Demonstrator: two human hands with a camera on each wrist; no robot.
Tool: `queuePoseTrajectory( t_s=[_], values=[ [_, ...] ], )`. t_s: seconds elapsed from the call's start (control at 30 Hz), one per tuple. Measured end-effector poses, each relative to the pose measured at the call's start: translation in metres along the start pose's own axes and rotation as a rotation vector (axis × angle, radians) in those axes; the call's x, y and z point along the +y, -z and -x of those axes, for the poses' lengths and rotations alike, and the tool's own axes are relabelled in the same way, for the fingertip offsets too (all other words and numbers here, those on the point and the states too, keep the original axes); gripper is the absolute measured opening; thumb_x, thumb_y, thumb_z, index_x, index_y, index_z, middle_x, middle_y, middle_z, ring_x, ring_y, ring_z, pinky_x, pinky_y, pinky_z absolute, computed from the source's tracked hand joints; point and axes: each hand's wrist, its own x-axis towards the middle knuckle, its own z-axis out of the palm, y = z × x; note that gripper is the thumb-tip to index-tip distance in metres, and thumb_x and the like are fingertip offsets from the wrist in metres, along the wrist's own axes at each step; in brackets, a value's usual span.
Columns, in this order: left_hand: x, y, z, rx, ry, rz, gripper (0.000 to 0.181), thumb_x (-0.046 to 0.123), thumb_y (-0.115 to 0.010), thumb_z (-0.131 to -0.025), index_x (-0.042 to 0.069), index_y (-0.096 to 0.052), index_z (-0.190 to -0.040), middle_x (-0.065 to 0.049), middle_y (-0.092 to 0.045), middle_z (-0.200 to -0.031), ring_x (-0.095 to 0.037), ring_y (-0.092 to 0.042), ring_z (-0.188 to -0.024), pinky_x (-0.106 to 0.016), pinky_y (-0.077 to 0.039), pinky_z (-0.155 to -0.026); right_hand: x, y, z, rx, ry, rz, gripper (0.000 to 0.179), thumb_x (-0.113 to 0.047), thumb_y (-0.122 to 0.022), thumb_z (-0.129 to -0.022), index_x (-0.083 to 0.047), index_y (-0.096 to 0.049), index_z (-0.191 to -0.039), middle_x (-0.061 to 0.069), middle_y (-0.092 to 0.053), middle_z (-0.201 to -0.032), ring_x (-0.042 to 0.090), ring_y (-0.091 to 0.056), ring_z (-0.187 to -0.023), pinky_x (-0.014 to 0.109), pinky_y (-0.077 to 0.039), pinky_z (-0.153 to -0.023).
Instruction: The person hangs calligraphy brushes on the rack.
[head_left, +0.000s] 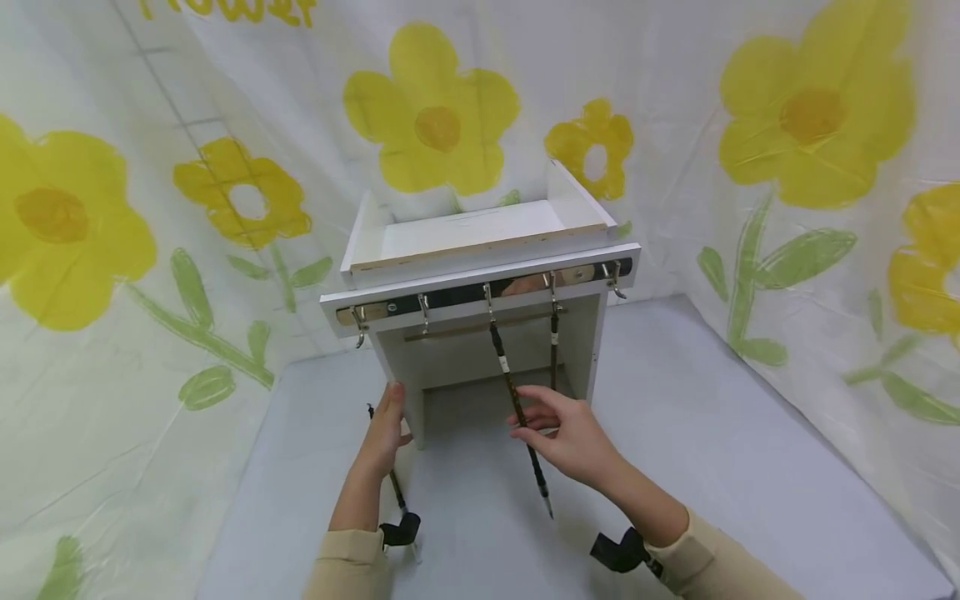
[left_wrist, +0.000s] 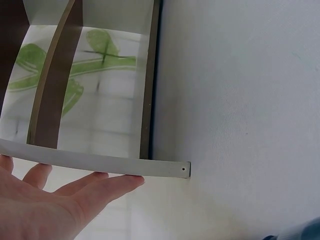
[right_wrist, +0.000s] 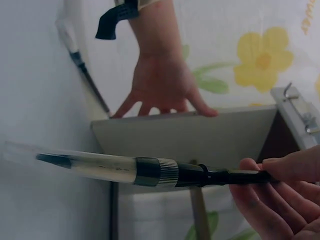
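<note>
White printed sheet, yellow flowers on green stems, hung left of, behind and right of the white rack. First brush, dark handle, left of the rack, partly hidden by the person's left wrist. Left hand, at the rack's left side panel: fingers straight and spread, pressed to its outer face; black wrist mount and beige sleeve below. Rack: open shelf on top, hollow bay beneath, and along its front upper edge a shiny metal rail with five hooks. Second brush, dark handle with a small white label, pale bristles with a dark point, held before the rack's bay; tilted, top end at the rack's middle hook, tip down and to the right; whether it is looped on that hook, cannot tell. Third brush, suspended below the rack's fourth hook, lower part hidden. Right hand, before the rack's right side panel: thumb and fingers pinched on the second brush's handle; black wrist mount and beige sleeve below. Pale grey surface, beneath the rack and extending right of it.
</note>
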Motion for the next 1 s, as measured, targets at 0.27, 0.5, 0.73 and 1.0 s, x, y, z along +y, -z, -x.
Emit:
queuePoseTrajectory(
  t_s=[0.27, 0.5, 0.73, 1.0],
  values=[
    [-0.006, 0.004, -0.001, 0.004, 0.004, 0.0, 0.08, 0.065, -0.019, -0.104, 0.018, 0.004, -0.164, -0.019, 0.0, -0.169, -0.053, -0.014, -0.15, -0.066, -0.04, -0.107, 0.026, -0.013, -0.01, 0.005, 0.01, -0.003, 0.051, -0.009, -0.076, -0.091, -0.006, -0.056, -0.138, 0.001, -0.078, -0.103, 0.014, -0.074, -0.089, 0.025, -0.061, -0.075],
    [-0.003, -0.001, -0.004, 0.007, 0.003, -0.014, 0.083, 0.069, -0.019, -0.102, 0.018, 0.003, -0.164, -0.017, -0.002, -0.17, -0.052, -0.015, -0.15, -0.066, -0.039, -0.108, 0.023, -0.011, -0.002, 0.093, 0.111, -0.021, 0.048, -0.004, -0.076, -0.089, -0.007, -0.059, -0.134, 0.009, -0.078, -0.103, 0.016, -0.076, -0.089, 0.026, -0.062, -0.075],
    [0.001, -0.002, -0.006, -0.01, 0.005, 0.015, 0.079, 0.066, -0.019, -0.103, 0.021, 0.005, -0.164, -0.016, 0.002, -0.17, -0.052, -0.013, -0.151, -0.067, -0.038, -0.109, 0.007, -0.007, 0.001, 0.188, 0.221, -0.01, 0.047, -0.002, -0.081, -0.084, -0.008, -0.064, -0.128, 0.007, -0.078, -0.098, 0.014, -0.075, -0.085, 0.026, -0.063, -0.069],
    [0.001, -0.001, -0.003, -0.006, 0.016, 0.015, 0.078, 0.063, -0.02, -0.105, 0.018, 0.005, -0.163, -0.017, 0.001, -0.17, -0.052, -0.013, -0.15, -0.067, -0.038, -0.109, 0.011, -0.008, 0.0, 0.268, 0.226, 0.027, 0.049, -0.007, -0.086, -0.08, -0.013, -0.071, -0.126, 0.0, -0.075, -0.095, 0.013, -0.072, -0.082, 0.022, -0.061, -0.067]
  ],
)
